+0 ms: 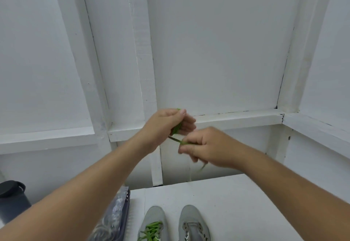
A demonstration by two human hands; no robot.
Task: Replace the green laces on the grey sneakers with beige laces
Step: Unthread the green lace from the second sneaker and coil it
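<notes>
Two grey sneakers stand side by side at the bottom of the view on a white table. The left sneaker carries green laces; the right sneaker shows bare eyelets and no lace. Raised above the table, my left hand grips a bunched green lace. A short stretch of that lace runs down to my right hand, which pinches it, with a blurred loose end trailing below the fingers. No beige laces are visible.
A clear plastic bag lies over a dark case at the table's left edge. A dark lidded bottle stands at far left. White panelled walls with ledges surround the table.
</notes>
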